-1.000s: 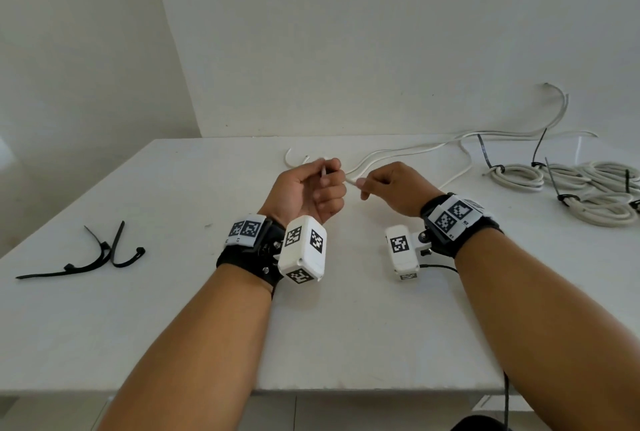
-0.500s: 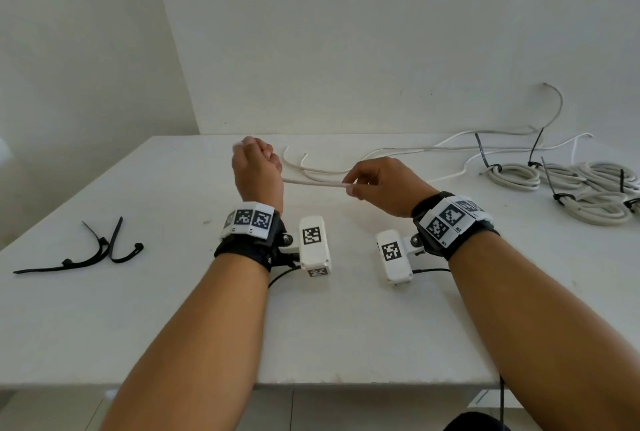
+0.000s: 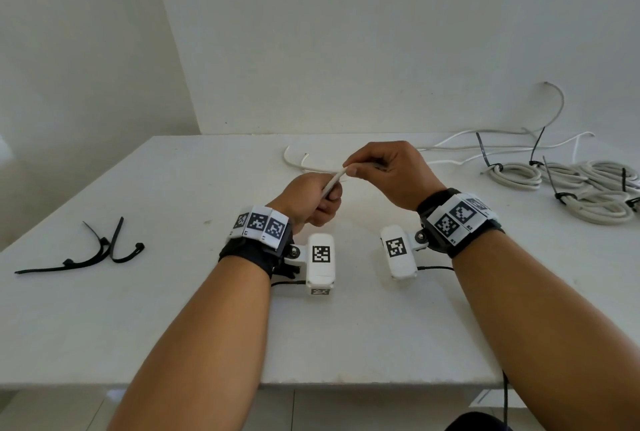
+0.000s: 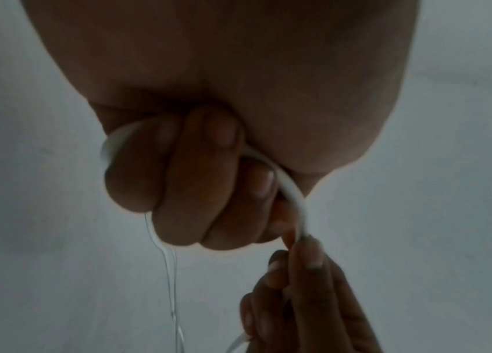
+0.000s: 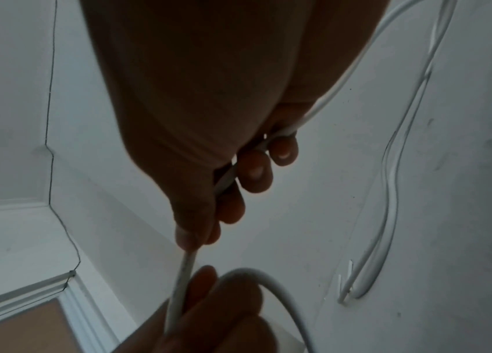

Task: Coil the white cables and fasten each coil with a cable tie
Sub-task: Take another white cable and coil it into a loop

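A thin white cable [image 3: 334, 181] runs between both hands above the middle of the white table [image 3: 173, 326]. My left hand [image 3: 311, 200] is curled round it, with a loop of the cable [image 4: 291, 191] wrapped over the fist. Just right and above, my right hand [image 3: 384, 171] pinches the same cable [image 5: 184, 270] between thumb and forefinger; the rest passes under the palm and trails off to the right. More loose white cable [image 3: 298, 162] lies on the table behind the hands.
Several black cable ties [image 3: 100, 252] lie at the table's left. Several coiled white cables [image 3: 588, 195] bound with black ties sit at the far right. Loose cable [image 3: 502, 143] runs along the back edge by the wall.
My left hand has come down and right from the back left, turning over with the cable wrapped round it. The right hand moved up and back, now meeting the left.
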A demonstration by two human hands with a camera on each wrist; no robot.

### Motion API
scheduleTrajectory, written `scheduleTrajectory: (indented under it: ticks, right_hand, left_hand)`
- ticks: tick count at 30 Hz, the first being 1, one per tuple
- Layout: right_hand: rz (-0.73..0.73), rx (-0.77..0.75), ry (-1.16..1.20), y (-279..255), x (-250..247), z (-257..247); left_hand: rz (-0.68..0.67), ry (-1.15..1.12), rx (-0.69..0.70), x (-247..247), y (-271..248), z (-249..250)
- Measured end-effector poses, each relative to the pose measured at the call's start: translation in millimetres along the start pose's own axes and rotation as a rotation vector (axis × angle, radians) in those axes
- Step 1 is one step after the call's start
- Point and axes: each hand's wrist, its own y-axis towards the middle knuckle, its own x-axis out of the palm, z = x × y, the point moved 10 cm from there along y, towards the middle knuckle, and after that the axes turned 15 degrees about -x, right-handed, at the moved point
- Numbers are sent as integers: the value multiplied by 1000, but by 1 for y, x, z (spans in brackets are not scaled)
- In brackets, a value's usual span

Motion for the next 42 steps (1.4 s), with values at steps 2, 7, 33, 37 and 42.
scheduleTrajectory:
  ticks: [2, 7, 33, 37, 42]
  right_hand:
    - [33, 24, 9, -1, -4, 3]
    - [107, 71, 13, -3, -19, 15]
    - [-287, 187, 4, -12, 34, 22]
    - [-450, 203, 1, -18, 52, 18]
    - [-590, 211, 22, -29, 67, 9]
  left_hand:
    - [-100, -99, 23, 6, -3, 3]
    - [-263, -124, 90, 22, -18, 11]
    - [-253, -742, 374, -7, -32, 46]
    - [1, -1008, 475, -54, -30, 41]
    - [343, -1032, 529, -104, -37, 25]
